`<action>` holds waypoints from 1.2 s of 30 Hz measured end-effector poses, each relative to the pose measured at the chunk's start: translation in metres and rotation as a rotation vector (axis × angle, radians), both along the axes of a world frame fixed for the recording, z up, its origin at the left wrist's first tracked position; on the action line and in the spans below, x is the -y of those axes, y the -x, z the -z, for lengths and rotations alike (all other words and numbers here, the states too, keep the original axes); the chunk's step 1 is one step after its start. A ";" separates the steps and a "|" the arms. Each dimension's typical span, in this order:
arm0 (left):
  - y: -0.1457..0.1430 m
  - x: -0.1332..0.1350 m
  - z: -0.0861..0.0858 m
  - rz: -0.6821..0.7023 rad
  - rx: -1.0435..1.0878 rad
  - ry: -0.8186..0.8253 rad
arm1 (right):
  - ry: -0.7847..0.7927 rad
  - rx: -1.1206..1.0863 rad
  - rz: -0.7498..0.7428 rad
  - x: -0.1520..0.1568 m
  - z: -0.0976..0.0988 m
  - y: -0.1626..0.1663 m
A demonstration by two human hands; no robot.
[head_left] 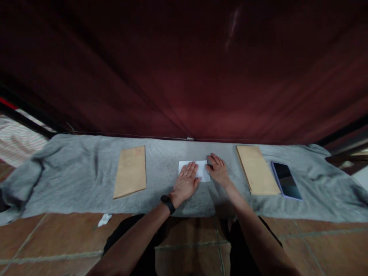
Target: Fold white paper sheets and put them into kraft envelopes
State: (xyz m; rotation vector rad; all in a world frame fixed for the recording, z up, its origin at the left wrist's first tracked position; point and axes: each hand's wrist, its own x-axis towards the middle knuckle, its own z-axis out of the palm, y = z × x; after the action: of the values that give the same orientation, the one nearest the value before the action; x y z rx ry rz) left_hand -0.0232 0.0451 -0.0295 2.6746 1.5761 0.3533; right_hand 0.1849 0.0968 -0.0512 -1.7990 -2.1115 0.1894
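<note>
A folded white sheet of paper (pixel 203 174) lies on the grey cloth in front of me. My left hand (pixel 186 181) rests flat across its left part, fingers stretched out, with a black band on the wrist. At the paper's right edge is my right hand (pixel 217 168), its fingers spread and the fingertips touching or close to the edge. Part of the paper is hidden under my left hand. To the left sits a single brown envelope (pixel 130 171) with a small reddish mark at its top corner. On the right lies a stack of brown envelopes (pixel 258 170).
A phone (pixel 286 180) in a purple case lies right of the stack. The grey cloth (pixel 77 172) covers a long narrow surface against a dark red curtain (pixel 184 76). Below is a brown tiled floor (pixel 66 237) with a crumpled white scrap (pixel 104 219).
</note>
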 end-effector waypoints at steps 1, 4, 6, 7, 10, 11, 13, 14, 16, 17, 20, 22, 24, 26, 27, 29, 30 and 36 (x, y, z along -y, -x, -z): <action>0.006 0.002 0.000 -0.025 -0.005 0.004 | -0.009 0.000 0.014 0.000 -0.001 0.002; 0.024 0.008 0.004 -0.087 -0.030 0.006 | -0.033 -0.009 0.062 0.002 -0.005 0.008; 0.034 0.010 0.007 -0.115 -0.053 0.003 | -0.047 -0.020 0.093 0.003 -0.007 0.013; 0.039 0.010 0.009 -0.132 -0.065 0.001 | -0.053 -0.026 0.109 0.004 -0.009 0.015; 0.048 0.010 0.012 -0.163 -0.091 -0.014 | -0.063 -0.044 0.148 0.006 -0.013 0.020; 0.050 0.009 0.012 -0.164 -0.095 -0.022 | -0.066 -0.048 0.155 0.007 -0.015 0.021; 0.052 0.008 0.013 -0.156 -0.099 -0.031 | -0.078 -0.057 0.138 0.011 -0.020 0.022; 0.053 0.007 0.013 -0.151 -0.100 -0.031 | -0.088 -0.063 0.105 0.013 -0.022 0.023; 0.054 0.005 0.013 -0.140 -0.100 -0.029 | -0.109 -0.078 -0.008 0.021 -0.026 0.025; 0.055 0.004 0.013 -0.131 -0.098 -0.032 | -0.117 -0.085 -0.076 0.025 -0.027 0.028; 0.056 0.004 0.012 -0.098 -0.081 -0.070 | -0.112 -0.085 -0.245 0.038 -0.026 0.040; 0.054 0.004 0.011 -0.070 -0.072 -0.095 | -0.096 -0.056 -0.299 0.045 -0.021 0.050; 0.051 0.005 0.011 -0.055 -0.073 -0.099 | -0.079 -0.014 -0.295 0.050 -0.016 0.056; 0.048 0.005 0.011 -0.062 -0.082 -0.082 | -0.070 0.027 -0.250 0.052 -0.012 0.059; 0.046 0.005 0.012 -0.071 -0.087 -0.072 | -0.069 0.045 -0.221 0.052 -0.011 0.059; 0.045 0.005 0.013 -0.091 -0.094 -0.055 | -0.076 0.070 -0.167 0.050 -0.009 0.058; 0.044 0.005 0.014 -0.100 -0.094 -0.051 | -0.082 0.078 -0.147 0.050 -0.009 0.056; 0.044 0.006 0.014 -0.143 -0.089 -0.033 | -0.057 0.114 -0.068 0.044 -0.009 0.043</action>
State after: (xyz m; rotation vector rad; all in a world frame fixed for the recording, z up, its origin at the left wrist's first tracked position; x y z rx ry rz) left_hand -0.0668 0.0395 -0.0434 2.6438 1.8075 0.2686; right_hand 0.1422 0.0527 -0.0423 -1.7445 -2.2349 0.0435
